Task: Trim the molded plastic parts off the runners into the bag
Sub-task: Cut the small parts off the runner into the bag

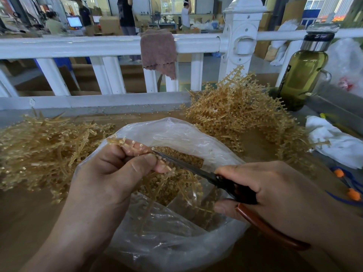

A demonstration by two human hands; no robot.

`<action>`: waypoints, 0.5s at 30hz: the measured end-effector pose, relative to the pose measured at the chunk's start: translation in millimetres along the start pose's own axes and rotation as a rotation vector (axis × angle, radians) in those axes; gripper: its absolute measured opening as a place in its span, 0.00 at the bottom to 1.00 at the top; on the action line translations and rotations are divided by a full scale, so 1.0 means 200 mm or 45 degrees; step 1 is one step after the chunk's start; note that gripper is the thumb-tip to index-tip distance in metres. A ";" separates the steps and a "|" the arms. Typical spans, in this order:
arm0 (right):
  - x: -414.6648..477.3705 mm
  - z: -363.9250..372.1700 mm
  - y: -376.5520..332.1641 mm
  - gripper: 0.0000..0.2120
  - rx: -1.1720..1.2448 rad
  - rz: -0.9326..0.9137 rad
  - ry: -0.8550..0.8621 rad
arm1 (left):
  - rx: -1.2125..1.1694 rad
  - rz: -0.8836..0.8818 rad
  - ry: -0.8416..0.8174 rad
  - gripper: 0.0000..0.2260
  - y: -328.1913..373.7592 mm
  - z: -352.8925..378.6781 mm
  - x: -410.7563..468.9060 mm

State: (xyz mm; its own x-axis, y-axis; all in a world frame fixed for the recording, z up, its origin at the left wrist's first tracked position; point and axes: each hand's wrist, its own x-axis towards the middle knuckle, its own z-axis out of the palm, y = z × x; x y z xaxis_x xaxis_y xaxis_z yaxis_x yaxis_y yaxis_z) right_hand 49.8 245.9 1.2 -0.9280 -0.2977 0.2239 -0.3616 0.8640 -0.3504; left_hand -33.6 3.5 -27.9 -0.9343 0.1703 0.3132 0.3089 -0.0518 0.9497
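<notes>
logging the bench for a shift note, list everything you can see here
bag: one, clear, centre front
stripped runners: one pile, tan, left
untrimmed runners: one pile, tan, back right
held runner: one, tan, over bag
scissors: one, black blades, over bag
bottle: one, olive, back right
cloth: one, pink-brown, on white railing
rag: one, white, right
left grip: one, bare, holds held runner
right grip: one, bare, holds scissors

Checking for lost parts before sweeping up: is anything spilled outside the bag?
Yes. Small tan bits lie scattered on the table by the far white rail, outside the clear bag. The left hand holds a runner and the right hand scissors over the bag.
</notes>
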 end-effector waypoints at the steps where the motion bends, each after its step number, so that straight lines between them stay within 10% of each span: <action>1: 0.00 0.00 0.00 0.16 -0.005 0.004 0.001 | -0.007 -0.010 0.000 0.11 0.00 0.00 0.00; 15: 0.00 0.00 0.00 0.18 -0.008 0.022 0.004 | 0.024 -0.058 -0.033 0.12 -0.01 -0.01 0.00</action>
State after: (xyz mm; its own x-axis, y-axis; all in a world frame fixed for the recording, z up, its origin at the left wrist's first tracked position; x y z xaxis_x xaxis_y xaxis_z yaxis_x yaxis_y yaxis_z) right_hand 49.3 245.9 0.9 -0.9339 -0.2815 0.2204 -0.3449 0.8717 -0.3482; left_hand -35.5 0.9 -30.0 -0.9426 0.1975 0.2692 0.2697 -0.0251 0.9626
